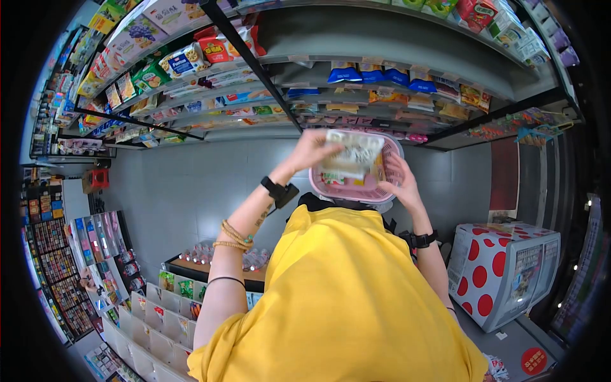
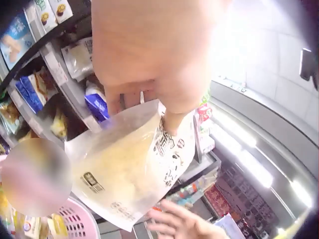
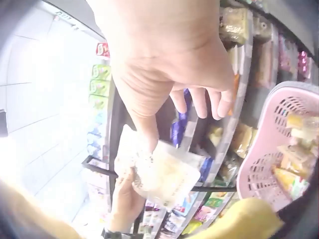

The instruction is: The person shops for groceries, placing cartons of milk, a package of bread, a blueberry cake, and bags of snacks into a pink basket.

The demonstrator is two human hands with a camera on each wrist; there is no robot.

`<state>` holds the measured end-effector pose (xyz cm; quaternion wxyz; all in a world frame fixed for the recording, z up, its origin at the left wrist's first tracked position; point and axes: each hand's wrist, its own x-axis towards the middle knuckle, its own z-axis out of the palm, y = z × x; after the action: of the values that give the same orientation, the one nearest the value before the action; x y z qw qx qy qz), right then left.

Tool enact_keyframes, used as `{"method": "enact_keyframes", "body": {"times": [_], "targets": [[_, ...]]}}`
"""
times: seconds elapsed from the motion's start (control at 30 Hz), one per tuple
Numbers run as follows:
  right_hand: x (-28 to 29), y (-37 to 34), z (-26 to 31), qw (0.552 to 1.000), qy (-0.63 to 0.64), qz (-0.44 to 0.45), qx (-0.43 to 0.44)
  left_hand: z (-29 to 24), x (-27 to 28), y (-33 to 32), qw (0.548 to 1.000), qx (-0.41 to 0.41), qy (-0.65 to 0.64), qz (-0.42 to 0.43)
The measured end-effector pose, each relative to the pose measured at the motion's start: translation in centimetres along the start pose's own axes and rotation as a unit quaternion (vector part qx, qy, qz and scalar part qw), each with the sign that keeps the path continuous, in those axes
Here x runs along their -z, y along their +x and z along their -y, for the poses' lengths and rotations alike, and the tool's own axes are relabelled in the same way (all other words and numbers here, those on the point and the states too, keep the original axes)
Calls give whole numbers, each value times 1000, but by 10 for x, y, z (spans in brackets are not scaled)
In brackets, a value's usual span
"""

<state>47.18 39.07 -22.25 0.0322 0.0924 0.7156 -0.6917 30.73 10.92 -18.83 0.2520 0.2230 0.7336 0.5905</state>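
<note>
A clear and white printed bag with pale contents (image 1: 356,153) (image 2: 124,169) (image 3: 167,177) is pinched at one edge by my left hand (image 1: 312,154) (image 2: 149,59) (image 3: 127,201), thumb on its printed side. In the head view the bag hangs over a pink basket (image 1: 316,181) (image 2: 79,219) (image 3: 259,174). My right hand (image 1: 402,181) (image 2: 187,224) (image 3: 174,64) is spread with its fingers apart, over the basket's right side. In the right wrist view its thumb overlaps the bag; whether they touch, I cannot tell. Several packaged items (image 3: 294,169) lie in the basket.
Shelves of packaged snacks (image 1: 407,79) run across the far side. A red-dotted white case (image 1: 480,270) stands at the right. Tiered bins (image 1: 159,318) and a rack of small goods (image 1: 57,267) are at the left. Grey floor (image 1: 203,184) shows left of the basket.
</note>
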Motion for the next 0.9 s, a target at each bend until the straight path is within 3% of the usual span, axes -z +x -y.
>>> {"method": "enact_keyframes", "body": {"times": [0.03, 0.07, 0.1, 0.17, 0.23, 0.3, 0.4, 0.47, 0.53, 0.57, 0.67, 0.7, 0.73, 0.8, 0.87, 0.9], "targets": [[-8, 7, 8, 1000, 16, 14, 23, -1, -7, -4, 998, 26, 27, 42], [-21, 13, 12, 989, 138, 54, 27, -5, -16, -9, 999, 7, 6, 44], [-21, 20, 12, 988, 114, 75, 74, -2, -23, -10, 998, -11, -3, 60], [-26, 18, 10, 995, 93, 42, 7, -10, -30, -10, 994, 24, -41, 98], [-28, 14, 8, 993, 121, 2, 2, 1, -32, -4, 993, 34, 1, 116], [-21, 7, 13, 999, -22, -11, 25, 8, -35, 5, 990, 24, 20, 137], [-19, 5, 2, 992, -65, -54, 89, 12, -34, 27, 979, 1, 81, 189], [-17, -1, 21, 990, -55, -92, 88, -5, -32, 45, 975, -96, 109, 168], [-11, -8, 16, 978, -128, -143, 79, -10, -18, 68, 971, -165, 146, 96], [-7, -12, 11, 970, -162, -167, 71, 1, -4, 80, 959, -191, 210, -11], [17, -37, -4, 956, -233, -174, 44, 61, 48, 128, 930, -113, 242, -251], [25, -48, -9, 952, -233, -190, 65, 82, 69, 143, 899, -128, 304, -288], [31, -59, -16, 947, -233, -212, 58, 94, 83, 157, 892, -122, 287, -327], [47, -81, -26, 933, -268, -238, 27, 112, 112, 178, 883, -84, 312, -340], [62, -102, -42, 929, -250, -263, -65, 105, 120, 188, 877, -132, 315, -339], [69, -112, -63, 919, -248, -300, -56, 103, 121, 192, 869, -135, 327, -346]]}}
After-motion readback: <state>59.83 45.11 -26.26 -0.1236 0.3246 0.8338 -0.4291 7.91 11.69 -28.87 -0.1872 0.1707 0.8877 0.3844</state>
